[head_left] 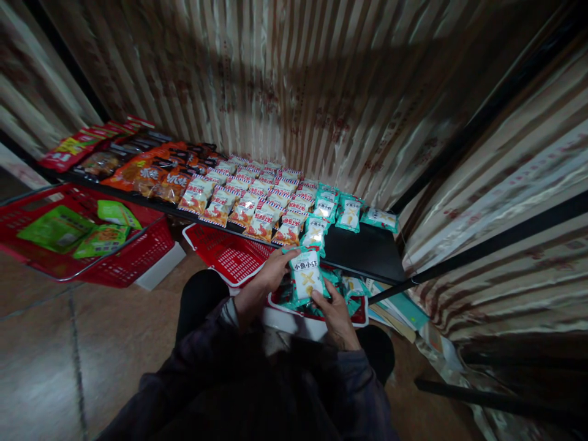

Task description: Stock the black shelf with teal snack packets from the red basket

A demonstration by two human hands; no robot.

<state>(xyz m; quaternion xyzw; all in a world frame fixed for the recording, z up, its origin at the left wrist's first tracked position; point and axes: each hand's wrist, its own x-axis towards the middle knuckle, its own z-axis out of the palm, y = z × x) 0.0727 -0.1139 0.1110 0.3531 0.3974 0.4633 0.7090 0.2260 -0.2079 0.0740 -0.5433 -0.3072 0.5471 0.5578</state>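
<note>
Between my left hand [274,271] and my right hand [337,315] is a teal and white snack bag [306,278], its printed front facing up. My left fingers grip its upper left edge, and my right thumb and fingers pinch its lower right corner. Below it, a red basket [362,314] holds more teal snack bags [353,286], partly hidden by my hands. Just beyond, a few matching teal bags [350,211] lie at the right part of a black shelf [367,248]. Rows of white and orange snack bags [261,220] lie beside them.
Farther left on the shelf are orange packets [147,174] and red packets [78,147]. A red basket [110,269] with green packets [59,228] stands at left, and another red basket [225,250] is under the shelf edge. Black metal posts [482,248] and a striped curtain [285,86] surround the shelf.
</note>
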